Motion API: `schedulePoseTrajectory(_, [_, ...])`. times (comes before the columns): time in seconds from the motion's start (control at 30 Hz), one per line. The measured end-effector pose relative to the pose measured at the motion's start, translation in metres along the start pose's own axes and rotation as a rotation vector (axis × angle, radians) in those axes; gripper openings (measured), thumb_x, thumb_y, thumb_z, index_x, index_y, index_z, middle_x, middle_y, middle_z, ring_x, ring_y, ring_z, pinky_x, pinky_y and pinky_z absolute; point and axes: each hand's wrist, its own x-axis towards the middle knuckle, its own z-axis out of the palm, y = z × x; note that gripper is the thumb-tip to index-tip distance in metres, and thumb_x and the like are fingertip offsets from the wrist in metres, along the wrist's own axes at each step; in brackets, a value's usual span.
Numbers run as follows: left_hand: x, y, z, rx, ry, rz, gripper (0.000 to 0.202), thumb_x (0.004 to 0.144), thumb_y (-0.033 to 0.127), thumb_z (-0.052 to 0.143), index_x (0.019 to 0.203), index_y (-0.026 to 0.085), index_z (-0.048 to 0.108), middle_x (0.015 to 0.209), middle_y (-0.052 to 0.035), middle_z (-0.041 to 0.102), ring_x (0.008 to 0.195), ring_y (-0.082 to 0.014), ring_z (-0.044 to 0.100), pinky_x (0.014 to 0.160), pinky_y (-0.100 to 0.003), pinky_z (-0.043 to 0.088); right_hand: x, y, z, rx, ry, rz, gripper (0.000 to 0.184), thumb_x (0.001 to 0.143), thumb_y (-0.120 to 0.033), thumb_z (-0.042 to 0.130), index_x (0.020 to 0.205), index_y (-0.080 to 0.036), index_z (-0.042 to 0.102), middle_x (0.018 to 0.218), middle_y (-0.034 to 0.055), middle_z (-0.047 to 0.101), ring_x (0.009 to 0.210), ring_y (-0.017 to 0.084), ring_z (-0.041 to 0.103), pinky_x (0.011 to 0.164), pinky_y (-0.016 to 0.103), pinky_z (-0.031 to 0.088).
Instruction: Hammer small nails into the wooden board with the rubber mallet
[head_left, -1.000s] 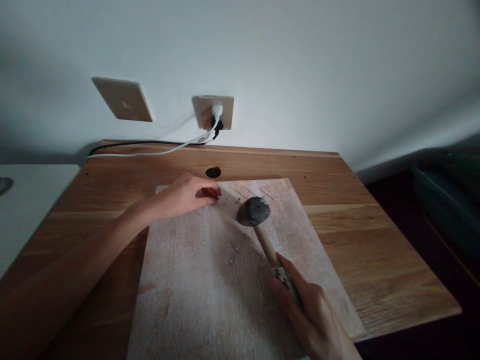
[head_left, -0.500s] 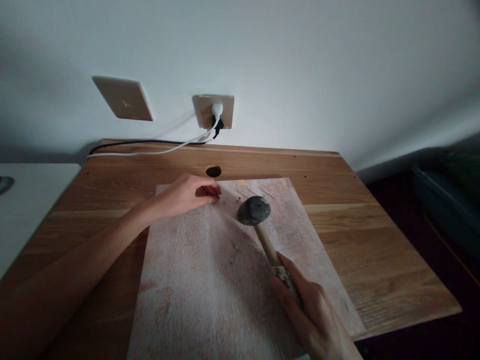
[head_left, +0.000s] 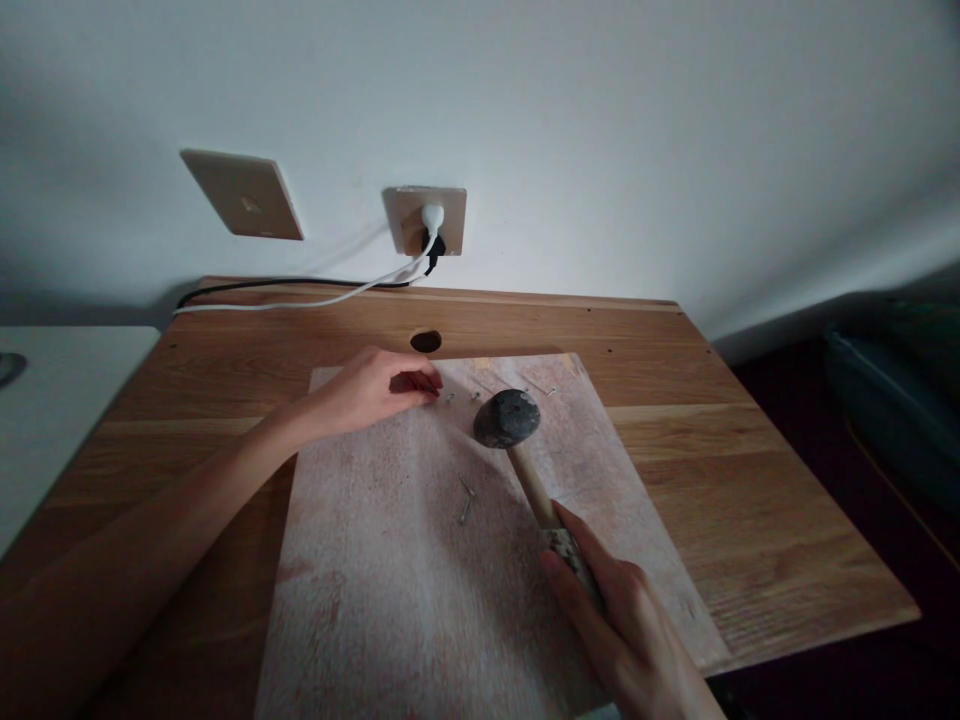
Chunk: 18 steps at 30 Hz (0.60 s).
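My right hand grips the wooden handle of a rubber mallet, its black head held over the far part of a pale, worn board. Near the board's far edge, my left hand has thumb and fingers pinched on what looks like a nail, mostly hidden by the fingertips. To the right of that pinch, a row of nails stands in the board, partly behind the mallet head. Two loose nails lie on the board below the mallet.
Under the board is a wooden desk with a round cable hole. A white and a black cable run along its back to a wall socket. A white surface adjoins at left; the desk's right edge drops to a dark area.
The view has shifted very slightly. Both hands and the mallet keep almost the same place over the board.
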Motion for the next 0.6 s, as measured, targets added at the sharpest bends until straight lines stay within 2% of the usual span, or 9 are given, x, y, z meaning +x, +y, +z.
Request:
schedulePoseTrajectory(0.1, [0.000,-0.001,-0.001,0.003,-0.001,-0.005,0.010,0.092,0.024,0.072,0.096,0.018,0.079,0.089,-0.0025,0.082,0.079,-0.0156,0.075,0.075,-0.026,0.058,0.000,-0.002,0.000,0.007,-0.002,-0.004,0.062,0.106,-0.062,0.052,0.141,-0.015,0.071,0.073,0.0025,0.078,0.063,0.021,0.073,0.063,0.031,0.060])
schedulePoseTrajectory(0.27, [0.000,-0.002,0.001,0.051,-0.006,0.034,0.009,0.092,0.022,0.073,0.096,0.018,0.079,0.088,-0.0016,0.081,0.077,-0.0154,0.074,0.073,-0.025,0.055,0.000,-0.001,0.000,0.013,0.018,-0.024,0.062,0.105,-0.064,0.053,0.139,-0.016,0.073,0.071,0.0028,0.077,0.064,0.021,0.073,0.061,0.029,0.059])
schedulePoseTrajectory(0.43, [-0.006,-0.006,0.008,0.134,0.030,0.127,0.008,0.096,0.022,0.070,0.096,0.020,0.078,0.091,-0.0027,0.079,0.082,-0.0175,0.073,0.077,-0.028,0.053,0.000,-0.001,0.000,-0.010,0.002,-0.009,0.063,0.105,-0.064,0.052,0.139,-0.015,0.073,0.065,0.0011,0.074,0.056,0.020,0.069,0.058,0.030,0.058])
schedulePoseTrajectory(0.6, [-0.013,-0.010,0.013,0.184,0.095,0.204,0.011,0.098,0.021,0.068,0.092,0.021,0.078,0.101,-0.0056,0.075,0.092,-0.0183,0.072,0.084,-0.030,0.054,-0.001,-0.003,0.000,-0.016,-0.002,-0.006,0.063,0.104,-0.066,0.053,0.141,-0.018,0.072,0.071,0.0032,0.076,0.062,0.022,0.072,0.058,0.029,0.056])
